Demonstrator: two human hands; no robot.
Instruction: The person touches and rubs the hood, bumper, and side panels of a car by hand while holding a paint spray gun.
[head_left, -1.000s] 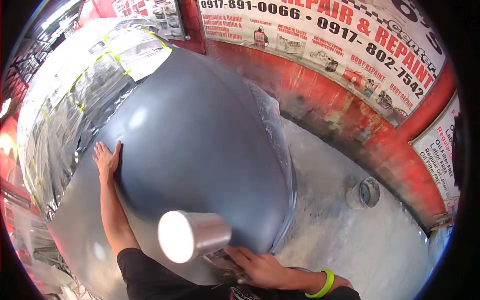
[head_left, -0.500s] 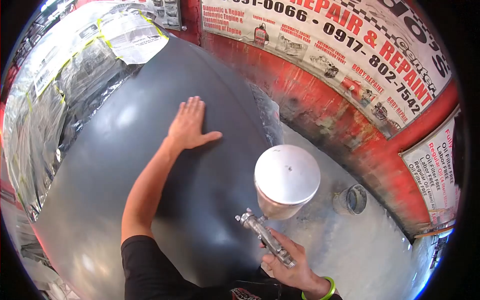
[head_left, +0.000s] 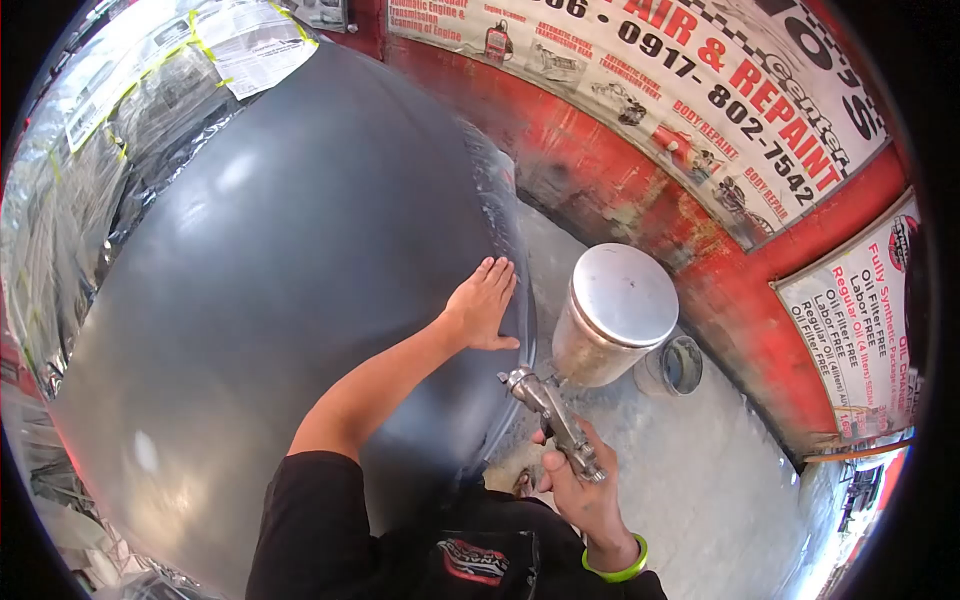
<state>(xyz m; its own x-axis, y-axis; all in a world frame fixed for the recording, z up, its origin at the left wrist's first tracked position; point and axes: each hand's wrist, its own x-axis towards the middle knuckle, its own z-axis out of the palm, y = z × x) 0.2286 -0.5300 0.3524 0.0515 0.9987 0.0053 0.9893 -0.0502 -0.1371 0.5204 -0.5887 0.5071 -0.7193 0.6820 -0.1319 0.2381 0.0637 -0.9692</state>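
Observation:
My left hand (head_left: 483, 305) lies flat on a dark grey, smooth car panel (head_left: 260, 260), close to the panel's right edge, with its fingers stretched out. In my right hand (head_left: 583, 480) is a metal spray gun (head_left: 552, 415), gripped by its body. A large silver paint cup with a round lid (head_left: 625, 300) is fixed on top of the gun. The gun is to the right of the panel, its nozzle end pointing up and left. My right fingers are partly hidden behind the gun.
Masking paper (head_left: 250, 50) and clear plastic sheeting (head_left: 65, 220) cover the car at the upper left. A used can (head_left: 670, 368) stands on the grey floor (head_left: 700, 480). Along the right runs a red wall (head_left: 600, 170) with a large printed banner (head_left: 690, 90) and a smaller sign (head_left: 855, 320).
My left hand has slid right across the panel to its edge. The spray gun in my right hand has moved up and slightly right. My view has shifted a little.

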